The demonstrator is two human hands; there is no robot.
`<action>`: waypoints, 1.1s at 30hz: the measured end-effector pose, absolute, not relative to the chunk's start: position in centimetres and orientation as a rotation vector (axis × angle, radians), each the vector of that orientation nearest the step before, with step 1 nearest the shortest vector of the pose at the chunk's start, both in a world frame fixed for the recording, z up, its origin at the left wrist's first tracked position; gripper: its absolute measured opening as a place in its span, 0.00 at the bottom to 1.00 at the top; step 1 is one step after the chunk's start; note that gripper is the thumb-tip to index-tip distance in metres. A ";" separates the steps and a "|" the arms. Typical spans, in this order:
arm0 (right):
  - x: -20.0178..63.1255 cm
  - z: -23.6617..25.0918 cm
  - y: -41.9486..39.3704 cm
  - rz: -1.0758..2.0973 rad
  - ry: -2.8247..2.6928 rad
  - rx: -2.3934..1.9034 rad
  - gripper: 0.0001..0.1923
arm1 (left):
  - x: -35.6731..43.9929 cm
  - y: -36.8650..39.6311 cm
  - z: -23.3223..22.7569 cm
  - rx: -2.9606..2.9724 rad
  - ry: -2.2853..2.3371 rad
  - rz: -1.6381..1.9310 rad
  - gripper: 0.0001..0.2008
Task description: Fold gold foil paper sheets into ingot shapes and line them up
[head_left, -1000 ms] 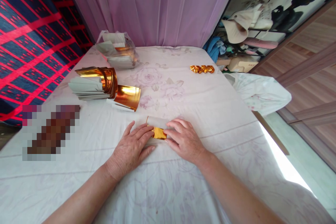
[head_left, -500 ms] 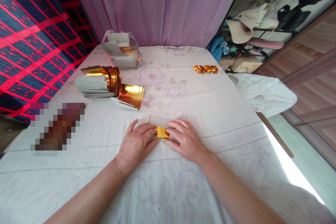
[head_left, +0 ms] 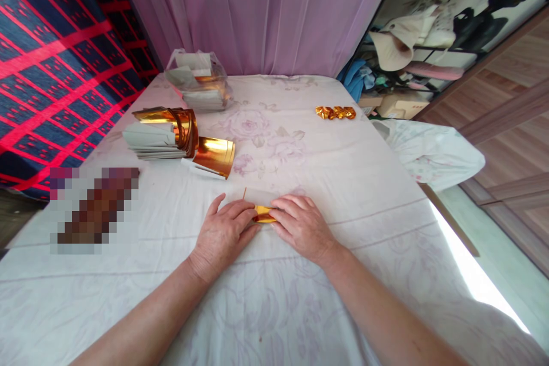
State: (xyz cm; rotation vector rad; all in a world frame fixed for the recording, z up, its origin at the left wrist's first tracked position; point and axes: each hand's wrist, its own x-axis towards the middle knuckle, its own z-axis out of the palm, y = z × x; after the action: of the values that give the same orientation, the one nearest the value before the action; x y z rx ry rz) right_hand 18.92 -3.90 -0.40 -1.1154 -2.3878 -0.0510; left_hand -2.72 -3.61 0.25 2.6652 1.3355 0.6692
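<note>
A gold foil paper [head_left: 265, 214] lies on the cloth-covered table between my hands, with its near part rolled or folded over and a pale sheet part stretching behind it. My left hand [head_left: 227, 229] grips its left end, thumb and fingertips close together and the little finger lifted. At its right end, my right hand [head_left: 304, 226] pinches the foil with thumb and fingers. Both palms face down, and the fingers cover the ends of the foil. Farther off to the left, a loose gold sheet [head_left: 215, 156] lies curled, its white edge toward me.
A stack of gold and white sheets [head_left: 160, 146] stands at the left, with a clear bag of more sheets [head_left: 197, 83] behind. Several twisted gold foil pieces [head_left: 335, 112] sit in a row at back right. Shelves with a cap [head_left: 394, 46] and a purple curtain [head_left: 266, 11] border the table.
The gold strip between my hands has become narrower, its near edge turned over away from me. My right fingers have shifted slightly; the other things stay where they were.
</note>
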 end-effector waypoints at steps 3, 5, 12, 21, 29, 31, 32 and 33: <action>18.9 -0.4 -3.9 -0.057 -2.387 -1.105 0.08 | -2.6 -3.7 0.3 2.713 1.333 0.685 0.09; 18.9 -0.4 -3.9 -0.044 -2.394 -1.108 0.08 | -2.6 -3.7 0.2 2.744 1.335 0.711 0.10; 18.9 -0.4 -4.0 0.009 -2.400 -1.063 0.10 | -3.0 -3.4 -0.4 2.810 1.287 0.764 0.11; 18.6 -0.2 -4.3 0.035 -2.385 -0.987 0.09 | -3.7 -3.7 -0.2 2.830 1.190 0.740 0.11; 18.5 -0.8 -4.4 0.122 -2.368 -1.063 0.06 | -3.4 -5.2 -0.1 2.890 1.182 0.561 0.14; 18.5 -0.9 -4.4 0.144 -2.353 -1.090 0.05 | -3.1 -5.9 0.1 2.908 1.238 0.514 0.14; 18.5 -0.9 -4.4 0.155 -2.347 -1.109 0.05 | -3.0 -6.2 0.2 2.925 1.263 0.498 0.15; 18.5 -0.9 -4.4 0.166 -2.343 -1.130 0.05 | -2.8 -6.6 0.2 2.941 1.291 0.481 0.15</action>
State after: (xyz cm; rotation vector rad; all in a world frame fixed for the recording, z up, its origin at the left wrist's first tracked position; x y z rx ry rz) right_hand 18.48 -4.40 -0.90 -1.1304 -2.3430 0.1664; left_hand -2.84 -6.57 0.20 2.9413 1.2906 0.4815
